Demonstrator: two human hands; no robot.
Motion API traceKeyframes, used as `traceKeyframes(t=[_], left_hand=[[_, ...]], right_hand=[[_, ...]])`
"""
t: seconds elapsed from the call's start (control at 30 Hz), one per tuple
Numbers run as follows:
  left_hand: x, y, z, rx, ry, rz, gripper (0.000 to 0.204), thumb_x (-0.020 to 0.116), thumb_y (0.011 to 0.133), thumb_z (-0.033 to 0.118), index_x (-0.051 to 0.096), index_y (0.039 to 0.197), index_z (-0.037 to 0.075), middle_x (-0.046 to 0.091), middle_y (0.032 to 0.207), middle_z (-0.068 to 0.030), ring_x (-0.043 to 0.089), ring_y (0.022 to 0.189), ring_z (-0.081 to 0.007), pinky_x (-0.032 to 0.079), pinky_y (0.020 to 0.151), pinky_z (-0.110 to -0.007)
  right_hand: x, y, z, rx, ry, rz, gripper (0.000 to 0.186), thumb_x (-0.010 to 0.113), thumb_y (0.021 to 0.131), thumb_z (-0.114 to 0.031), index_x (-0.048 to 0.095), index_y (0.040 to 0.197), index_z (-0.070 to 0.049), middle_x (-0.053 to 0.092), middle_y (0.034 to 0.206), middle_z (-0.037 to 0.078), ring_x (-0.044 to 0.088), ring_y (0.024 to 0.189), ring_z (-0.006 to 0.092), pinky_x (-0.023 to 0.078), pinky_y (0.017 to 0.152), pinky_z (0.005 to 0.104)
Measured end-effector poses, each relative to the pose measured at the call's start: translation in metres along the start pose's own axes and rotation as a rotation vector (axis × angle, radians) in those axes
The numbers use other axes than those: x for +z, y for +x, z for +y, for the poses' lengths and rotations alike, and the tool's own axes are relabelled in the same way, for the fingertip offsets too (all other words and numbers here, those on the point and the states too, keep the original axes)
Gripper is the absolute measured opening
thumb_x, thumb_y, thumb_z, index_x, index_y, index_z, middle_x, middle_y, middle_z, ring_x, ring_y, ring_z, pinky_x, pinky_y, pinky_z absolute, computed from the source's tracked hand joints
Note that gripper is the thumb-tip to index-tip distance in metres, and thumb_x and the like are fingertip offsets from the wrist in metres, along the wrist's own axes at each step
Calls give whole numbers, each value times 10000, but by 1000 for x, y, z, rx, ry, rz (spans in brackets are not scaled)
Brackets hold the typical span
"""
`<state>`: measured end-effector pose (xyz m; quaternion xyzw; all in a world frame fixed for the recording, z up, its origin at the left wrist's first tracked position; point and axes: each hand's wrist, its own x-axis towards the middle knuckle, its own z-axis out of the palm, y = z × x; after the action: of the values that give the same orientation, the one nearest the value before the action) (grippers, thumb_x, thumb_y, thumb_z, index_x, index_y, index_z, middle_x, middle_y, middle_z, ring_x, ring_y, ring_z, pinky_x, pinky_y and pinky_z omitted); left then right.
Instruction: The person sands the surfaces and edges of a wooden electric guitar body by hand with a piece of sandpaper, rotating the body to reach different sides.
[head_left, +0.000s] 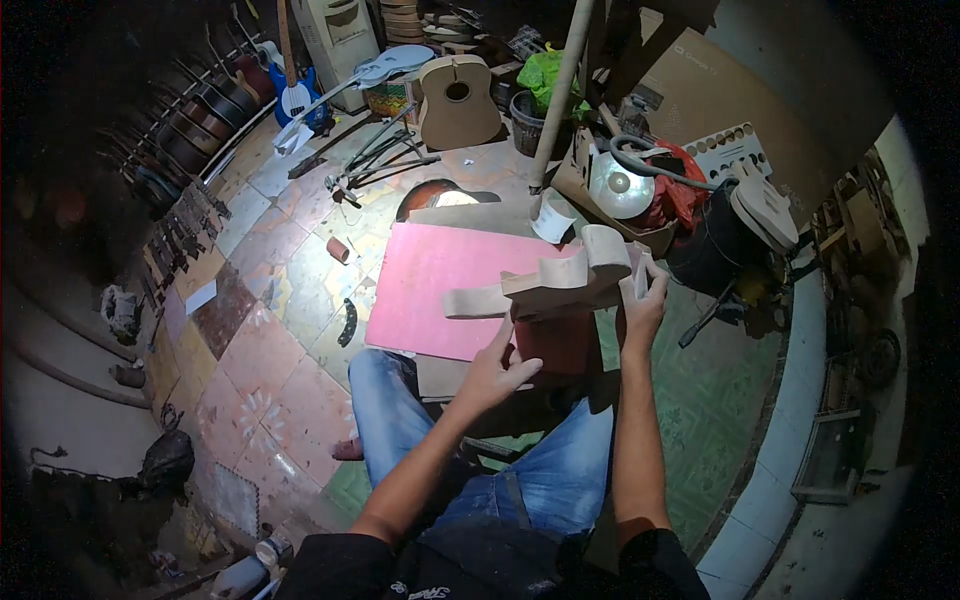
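Observation:
A bare wooden solid guitar body (560, 290) with curved horns is tilted up on edge above a pink board (440, 270). My right hand (643, 305) is closed around its right end, with the thumb and fingers on the pale wood. Just below the body's lower left edge is my left hand (497, 372). Its index finger reaches up to the wood and its thumb sticks out to the side, apart from it. The other left fingers are partly hidden. Under the body, a dark red surface (555, 345) lies in shadow.
Beyond the board lies a sunburst guitar body (440, 195). An acoustic guitar body (458, 100) stands at the back, near a slanted pole (560, 100). A black bucket (705, 245) and a box with a white globe (622, 185) sit to the right. Guitars (205, 115) line the left.

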<state>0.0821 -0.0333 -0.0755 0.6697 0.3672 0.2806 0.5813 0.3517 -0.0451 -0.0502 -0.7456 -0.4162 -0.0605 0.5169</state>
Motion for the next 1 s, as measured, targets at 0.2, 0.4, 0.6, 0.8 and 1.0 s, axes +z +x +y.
traceKeyframes(t=[0.2, 0.4, 0.6, 0.8, 1.0], left_hand=[[3, -1, 17, -170, 713, 197, 1048, 782, 822, 306, 137, 1624, 109, 657, 672, -124, 669, 594, -306, 537, 578, -412], [18, 4, 8, -43, 69, 62, 995, 725, 848, 309, 133, 1622, 106, 664, 692, -146, 672, 625, -352, 527, 595, -475], [-9, -3, -13, 126, 686, 323, 860, 768, 835, 249, 344, 1583, 220, 575, 654, -92, 589, 565, -300, 504, 580, -432], [-34, 6, -10, 520, 555, 826, 676, 836, 779, 138, 565, 1396, 78, 592, 822, -97, 589, 787, -268, 520, 747, -369], [-49, 64, -27, 307, -455, 552, 154, 716, 839, 56, 656, 949, -33, 643, 824, -122, 663, 761, -265, 570, 746, -396]], right_hand=[[0, -4, -4, 3, 0, 11, 405, 708, 882, -202, 567, 1208, -6, 648, 1144, 203, 624, 1055, 392, 480, 928, 468], [2, -4, 4, -6, -23, 24, 400, 725, 876, -200, 569, 1195, -16, 650, 1140, 204, 626, 1048, 395, 486, 916, 472], [-2, -2, 21, -4, -14, 23, 420, 748, 877, -237, 567, 1187, -19, 646, 1145, 191, 617, 1063, 392, 477, 926, 465], [-7, -1, 26, 45, -8, 9, 448, 757, 877, -264, 567, 1201, -20, 640, 1168, 181, 613, 1084, 378, 473, 936, 461], [1, -3, 16, -4, 130, 44, 485, 761, 882, -288, 567, 1232, -13, 635, 1169, 149, 617, 1073, 292, 478, 948, 400]])
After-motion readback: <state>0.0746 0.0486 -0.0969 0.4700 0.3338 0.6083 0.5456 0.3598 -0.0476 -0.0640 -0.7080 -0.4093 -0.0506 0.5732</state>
